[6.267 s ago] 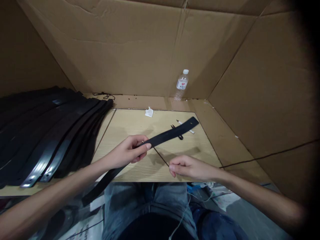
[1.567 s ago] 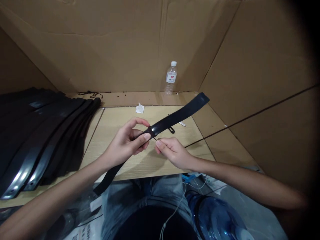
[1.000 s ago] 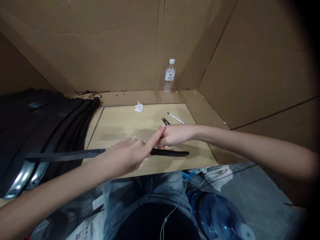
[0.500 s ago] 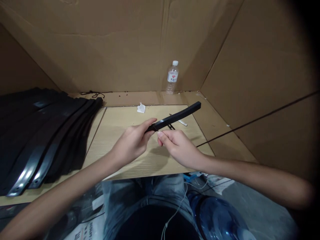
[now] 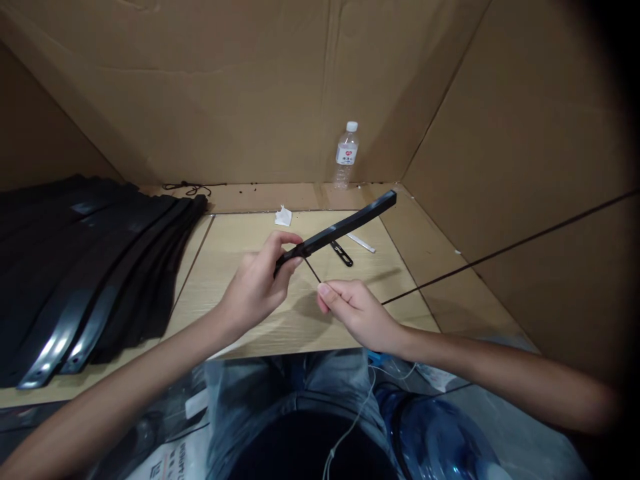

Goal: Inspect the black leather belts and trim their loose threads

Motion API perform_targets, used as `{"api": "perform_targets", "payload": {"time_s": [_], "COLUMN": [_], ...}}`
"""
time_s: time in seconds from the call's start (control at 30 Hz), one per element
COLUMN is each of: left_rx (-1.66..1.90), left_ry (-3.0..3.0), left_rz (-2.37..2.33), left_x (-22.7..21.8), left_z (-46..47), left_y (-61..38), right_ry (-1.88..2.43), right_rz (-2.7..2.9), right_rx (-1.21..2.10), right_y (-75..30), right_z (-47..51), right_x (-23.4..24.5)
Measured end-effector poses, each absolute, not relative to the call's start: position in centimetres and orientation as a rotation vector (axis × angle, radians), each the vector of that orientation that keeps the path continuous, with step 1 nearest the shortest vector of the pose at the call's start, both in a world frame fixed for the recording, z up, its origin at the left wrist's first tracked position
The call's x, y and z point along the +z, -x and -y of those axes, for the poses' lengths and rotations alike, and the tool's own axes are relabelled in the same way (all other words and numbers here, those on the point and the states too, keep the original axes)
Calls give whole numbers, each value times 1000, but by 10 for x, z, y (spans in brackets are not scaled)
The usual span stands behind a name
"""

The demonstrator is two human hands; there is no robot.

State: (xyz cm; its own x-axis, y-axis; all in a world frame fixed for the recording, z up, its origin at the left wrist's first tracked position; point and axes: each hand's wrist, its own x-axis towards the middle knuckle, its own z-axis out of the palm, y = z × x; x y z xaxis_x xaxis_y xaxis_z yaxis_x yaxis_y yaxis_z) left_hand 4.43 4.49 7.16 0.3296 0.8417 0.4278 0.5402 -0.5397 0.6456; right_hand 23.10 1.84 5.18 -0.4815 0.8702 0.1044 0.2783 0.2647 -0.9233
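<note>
Dim | glare on stacked strips (image 5: 95, 273) | soft shadows on tabletop (image 5: 235, 243) | right edge black

A black, gently curved strip (image 5: 345, 227) is held up at a slant, its far end toward two o'clock. A thin, dark cord (image 5: 500, 252) leaves it straight toward five o'clock, then stretches past the pinching right hand (image 5: 353, 307) toward two.

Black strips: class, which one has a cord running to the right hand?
The strip held in the left hand; its cord stretches to the right hand. The other strips lie piled on the left.
</note>
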Motion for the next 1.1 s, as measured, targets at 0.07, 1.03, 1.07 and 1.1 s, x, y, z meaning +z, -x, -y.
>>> {"api": "perform_targets", "payload": {"time_s": [0.07,1.03,1.07,1.1], "left_rx": [1066,328,342,339], "left_ry": [-2207,-2579,-2594,-2619], "left_rz": [-1225,-1136,-1176,-1219], "left_x": [73,76,73,70], "left_z": [-43,-35,-36,-37], "left_y": [-44,-34,-35,-37], "right_ry": [1040,1184,1215,1242], "right_rz": [1911,2071,2043,2030], "right_rx": [1204,2017,1994,1960], "right_y": [-232,-238,-237,-237], "right_z": [-20,-81,-78,-76], "right_x": [50,95,97,99]}}
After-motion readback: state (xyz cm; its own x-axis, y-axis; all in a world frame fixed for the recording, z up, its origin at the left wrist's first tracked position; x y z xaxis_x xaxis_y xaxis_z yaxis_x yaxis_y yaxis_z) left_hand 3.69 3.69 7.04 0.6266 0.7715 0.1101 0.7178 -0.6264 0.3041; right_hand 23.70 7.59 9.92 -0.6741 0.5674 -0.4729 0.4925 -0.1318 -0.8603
